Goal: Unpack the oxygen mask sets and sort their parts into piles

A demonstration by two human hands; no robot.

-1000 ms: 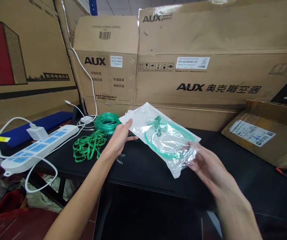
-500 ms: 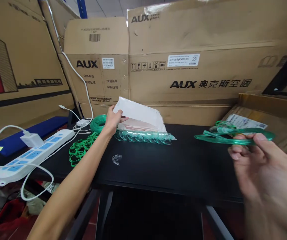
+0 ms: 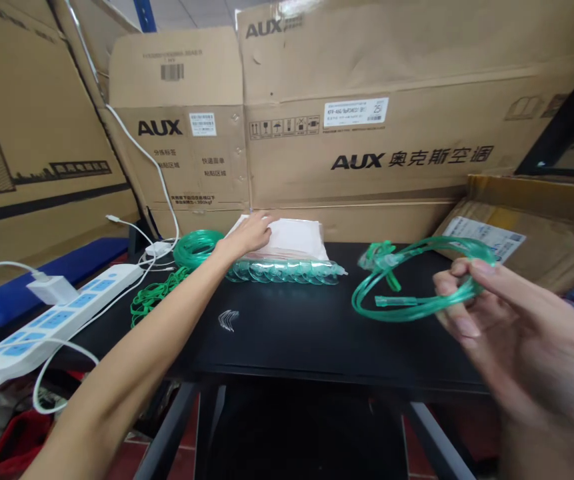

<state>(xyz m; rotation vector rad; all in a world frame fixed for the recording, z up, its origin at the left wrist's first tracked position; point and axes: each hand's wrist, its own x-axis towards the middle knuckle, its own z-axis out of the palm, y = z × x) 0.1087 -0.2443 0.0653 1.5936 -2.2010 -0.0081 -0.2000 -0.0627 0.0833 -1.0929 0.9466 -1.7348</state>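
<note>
My right hand pinches a coiled green plastic tube and holds it up above the right part of the black table. My left hand reaches far across the table and rests flat, fingers out, on the empty white plastic bag. That bag lies on top of a row of clear green parts at the table's back edge. A coil of green tubing sits just left of my left hand.
A heap of green bands lies at the table's left edge, beside a white power strip with a charger and cables. Small metal clips lie mid-table. Large cardboard boxes wall the back; a brown parcel sits right.
The green tube came out of the bag and stayed in my right hand, moving right and up. My left hand carried the empty bag to the back and laid it on the row of parts.
</note>
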